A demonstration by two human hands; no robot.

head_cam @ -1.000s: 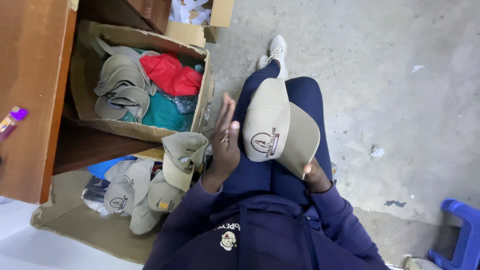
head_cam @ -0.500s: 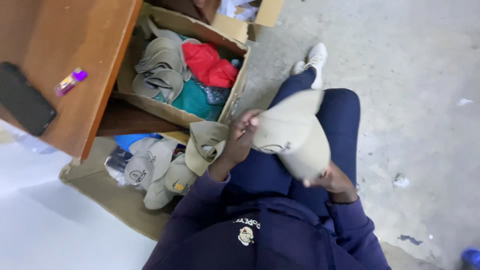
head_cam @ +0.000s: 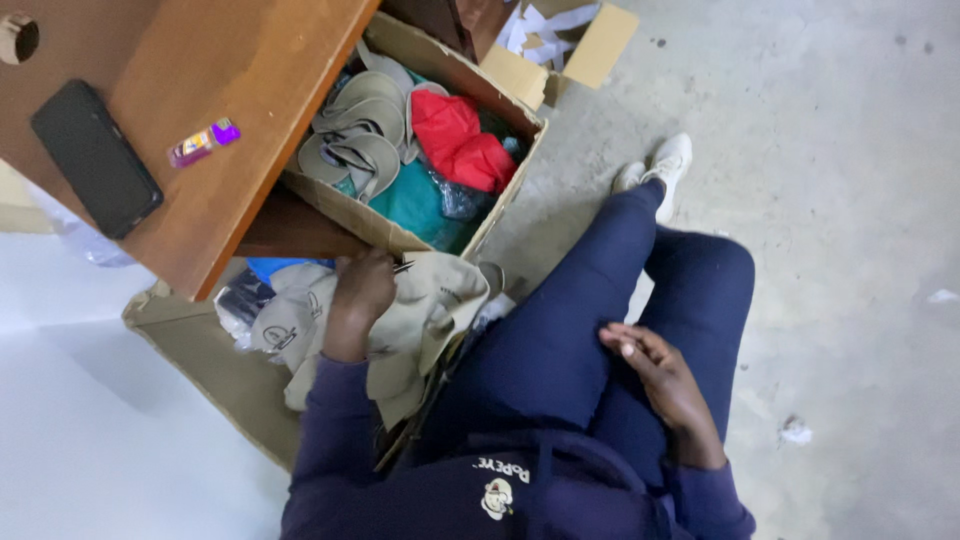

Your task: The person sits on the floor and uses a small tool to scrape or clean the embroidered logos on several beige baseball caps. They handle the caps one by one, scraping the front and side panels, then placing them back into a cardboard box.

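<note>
- Left hand [head_cam: 362,292] rests on a pile of beige caps [head_cam: 420,310] in a shallow open carton [head_cam: 190,345] on the floor, at the person's left side. Fingers curled down onto the top cap; whether they actually pinch the fabric cannot be told, as the back of the hand hides the tips.
- Right hand [head_cam: 662,378] lies on the right thigh, fingers loosely spread, holding nothing.
- Handling, as a judgement: the caps look light and soft in the crown, which folds and crumples, with a stiffer curved brim. Cloth is not slippery and not fragile. Best hold is likely at the brim edge, thumb over and fingers under; a crown grab would drag neighbouring caps along, since they lie overlapped.
- Second carton [head_cam: 500,190] stands just beyond, partly under the wooden worktop [head_cam: 250,130]; it holds more beige caps, a red cloth [head_cam: 455,140] and teal material in clear plastic.
- On the worktop: a black phone [head_cam: 95,158] and a small purple and yellow lighter [head_cam: 203,143], well apart from the hands.
- In the way: the worktop edge overhangs the second carton, and its flap leans near the cap pile.
</note>
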